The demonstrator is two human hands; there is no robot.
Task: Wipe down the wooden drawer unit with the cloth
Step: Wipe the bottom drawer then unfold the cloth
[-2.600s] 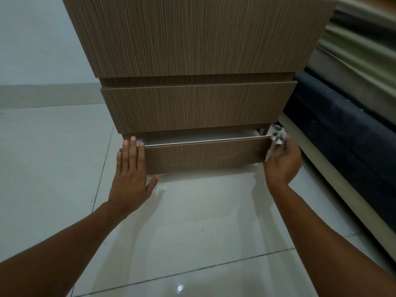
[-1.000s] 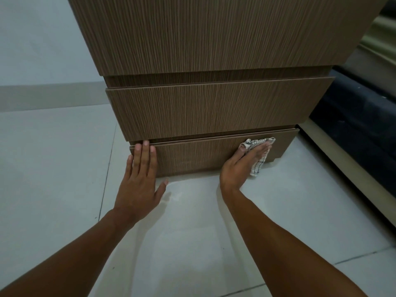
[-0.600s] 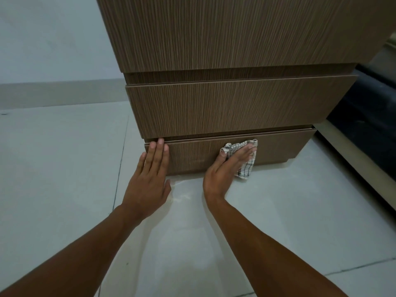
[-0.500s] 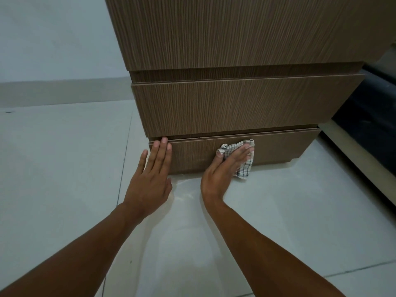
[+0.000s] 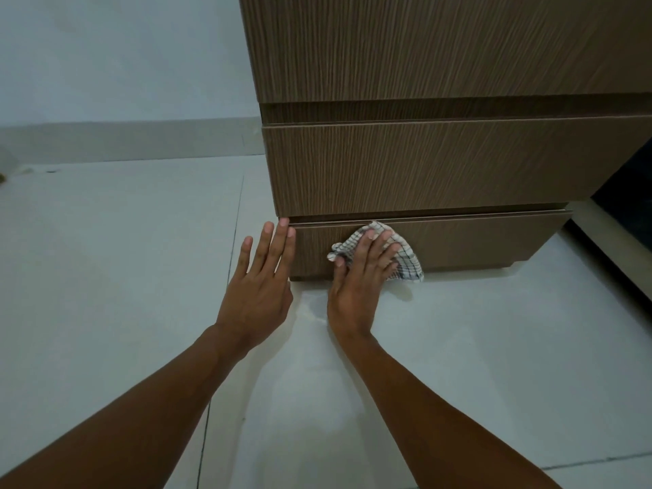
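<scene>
Checked cloth (image 5: 405,257) pressed flat by right hand (image 5: 356,277) on bottom drawer (image 5: 476,241); left hand (image 5: 259,280) open.

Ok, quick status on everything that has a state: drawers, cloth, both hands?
Bottom drawer: shut.
Middle drawer: shut.
Top drawer: shut, as far as shown.
Cloth: crumpled, pressed flat against the bottom drawer front.
Right hand: open palm on the cloth.
Left hand: open, empty, fingertips at the bottom drawer's left edge.
</scene>
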